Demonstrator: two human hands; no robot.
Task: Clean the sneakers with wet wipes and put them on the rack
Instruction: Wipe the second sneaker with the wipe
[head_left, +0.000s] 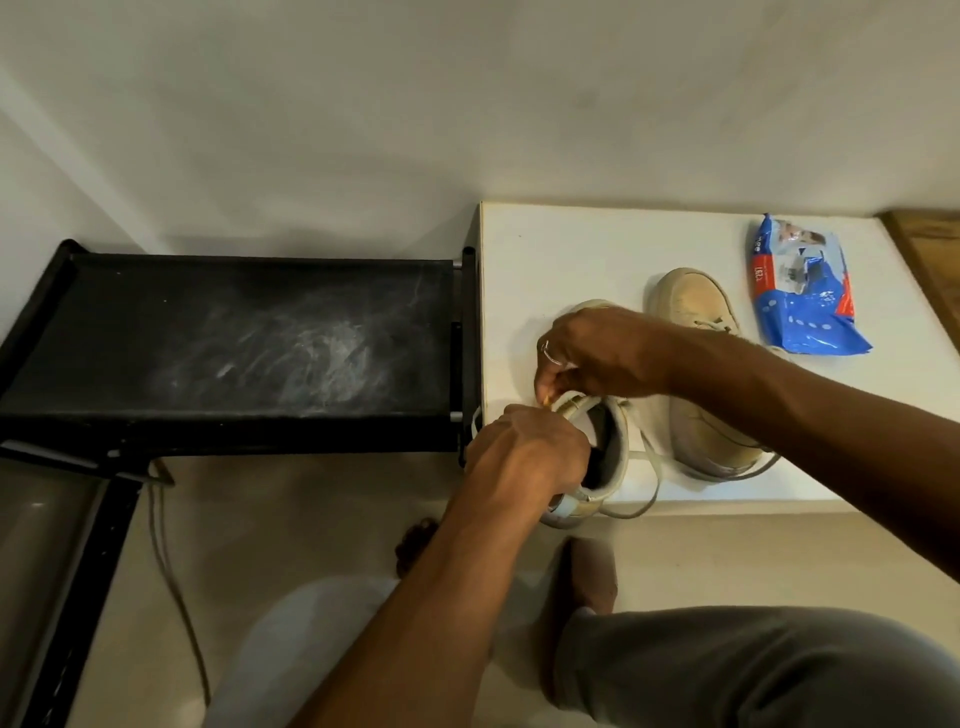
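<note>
Two beige sneakers lie on a white table (571, 249). The nearer sneaker (608, 447) sits at the table's front left corner, its opening facing me. My left hand (524, 452) grips its left side near the collar. My right hand (597, 353), a ring on one finger, pinches the sneaker's tongue or collar from above; whether it holds a wipe I cannot tell. The second sneaker (696, 364) lies just right of it, partly behind my right forearm. A blue pack of wet wipes (800, 291) rests at the table's back right. The black rack (234, 338) stands left of the table.
The rack's top shelf is dusty and bare. A cable (166, 561) runs down the floor below the rack. My bare feet (587, 571) and grey trousers (753, 670) are at the bottom. A wooden edge (930, 244) shows at far right.
</note>
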